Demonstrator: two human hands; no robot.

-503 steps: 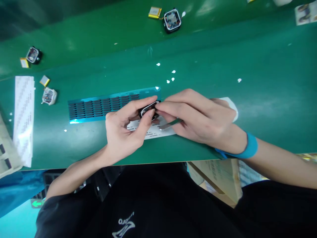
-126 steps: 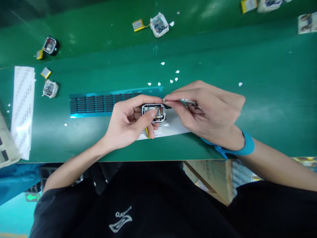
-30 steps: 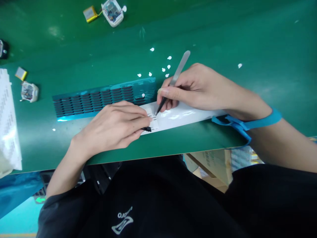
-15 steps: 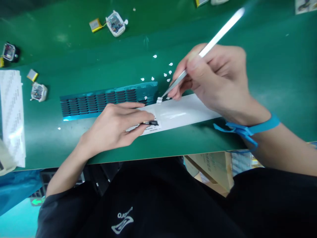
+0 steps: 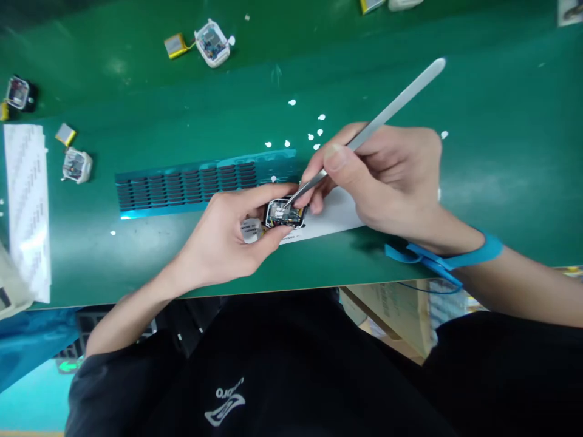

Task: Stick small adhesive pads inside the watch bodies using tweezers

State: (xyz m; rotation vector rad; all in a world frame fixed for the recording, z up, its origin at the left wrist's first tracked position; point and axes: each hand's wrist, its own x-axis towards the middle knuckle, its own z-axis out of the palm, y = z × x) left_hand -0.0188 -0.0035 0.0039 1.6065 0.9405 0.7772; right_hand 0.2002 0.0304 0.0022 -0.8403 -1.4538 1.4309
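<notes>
My left hand (image 5: 228, 233) pinches the sides of a small black watch-like housing (image 5: 297, 222), its open face and circuit board turned up. Beside the palm is a light-coloured battery (image 5: 251, 230). A pair of metal tweezers (image 5: 387, 115) is gripped by my right hand (image 5: 387, 176), with the tips touching a small whitish sticker (image 5: 277, 211) on the board. Whether the tips still grip that sticker I cannot tell. Under both hands lies a white sticker sheet (image 5: 339, 220), partly covered.
A blue film strip (image 5: 200, 185) with rows of dark pieces lies behind my left hand. Small white tabs (image 5: 310, 137) are scattered past it. Open white housings (image 5: 212, 42) with batteries (image 5: 175, 45) sit farther off. Printed sheets (image 5: 27, 212) lie at left on the green table (image 5: 136, 261).
The black housing, mostly hidden in my left hand before, is now held face up over the sheet. My tweezers have moved from a small white piece at the sheet's edge onto the board.
</notes>
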